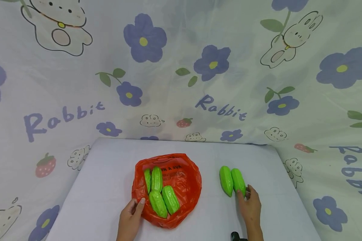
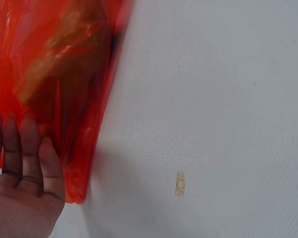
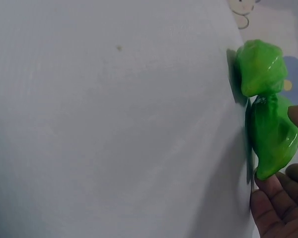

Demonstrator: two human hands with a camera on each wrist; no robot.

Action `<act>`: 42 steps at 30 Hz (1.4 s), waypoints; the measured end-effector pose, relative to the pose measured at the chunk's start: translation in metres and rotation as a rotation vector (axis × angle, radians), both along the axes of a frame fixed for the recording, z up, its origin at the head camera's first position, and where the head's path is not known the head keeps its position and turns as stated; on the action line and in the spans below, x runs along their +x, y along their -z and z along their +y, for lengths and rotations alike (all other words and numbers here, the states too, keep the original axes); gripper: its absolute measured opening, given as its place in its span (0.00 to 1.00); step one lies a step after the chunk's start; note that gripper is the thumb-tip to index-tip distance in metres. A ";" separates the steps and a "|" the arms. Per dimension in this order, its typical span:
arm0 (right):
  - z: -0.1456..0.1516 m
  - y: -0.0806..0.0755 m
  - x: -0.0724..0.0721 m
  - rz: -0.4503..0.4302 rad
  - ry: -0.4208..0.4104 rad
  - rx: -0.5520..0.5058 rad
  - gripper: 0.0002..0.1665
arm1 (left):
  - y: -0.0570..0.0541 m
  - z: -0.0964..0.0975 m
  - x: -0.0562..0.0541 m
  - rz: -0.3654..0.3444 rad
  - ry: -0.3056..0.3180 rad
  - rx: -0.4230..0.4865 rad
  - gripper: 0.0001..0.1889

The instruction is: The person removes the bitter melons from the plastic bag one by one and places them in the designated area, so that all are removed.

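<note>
We see the left hand [image 1: 131,216] pinching the near left rim of a red plastic bag [image 1: 187,185], thumb over the edge and fingers outside. The bag stands open on the white table [image 1: 211,217], and four green ridged gourds [image 1: 158,203] lie inside it. On its far inner wall we make out dark reversed lettering, roughly "AVE A N"; the smaller lines beneath are too small for us to read. To the right of the bag, well apart from it, two more lie side by side: the farther left gourd [image 1: 226,180] and the nearer right gourd [image 1: 237,179]. Our right hand [image 1: 251,206] holds that right gourd at its near end, thumb on one side and fingers on the other. Behind the table hangs a patterned cloth [image 1: 175,90], where we read "Rabbit" in blue at left and centre; at right the word runs downward, cut by the picture's edge.
</note>
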State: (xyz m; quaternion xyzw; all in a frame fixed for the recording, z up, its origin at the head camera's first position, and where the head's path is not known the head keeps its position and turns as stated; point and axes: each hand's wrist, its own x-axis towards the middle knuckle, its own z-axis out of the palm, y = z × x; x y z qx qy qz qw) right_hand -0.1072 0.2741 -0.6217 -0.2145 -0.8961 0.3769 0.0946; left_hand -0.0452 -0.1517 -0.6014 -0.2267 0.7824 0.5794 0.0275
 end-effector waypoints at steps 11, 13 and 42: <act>-0.002 -0.010 0.002 0.023 0.003 -0.018 0.39 | -0.003 0.000 0.001 0.006 -0.003 -0.044 0.25; -0.003 -0.014 0.002 0.024 -0.004 -0.013 0.40 | -0.003 0.001 0.001 0.007 -0.009 -0.049 0.24; -0.029 -0.087 0.000 0.294 -0.189 0.054 0.33 | -0.007 0.001 -0.002 0.017 0.016 -0.061 0.24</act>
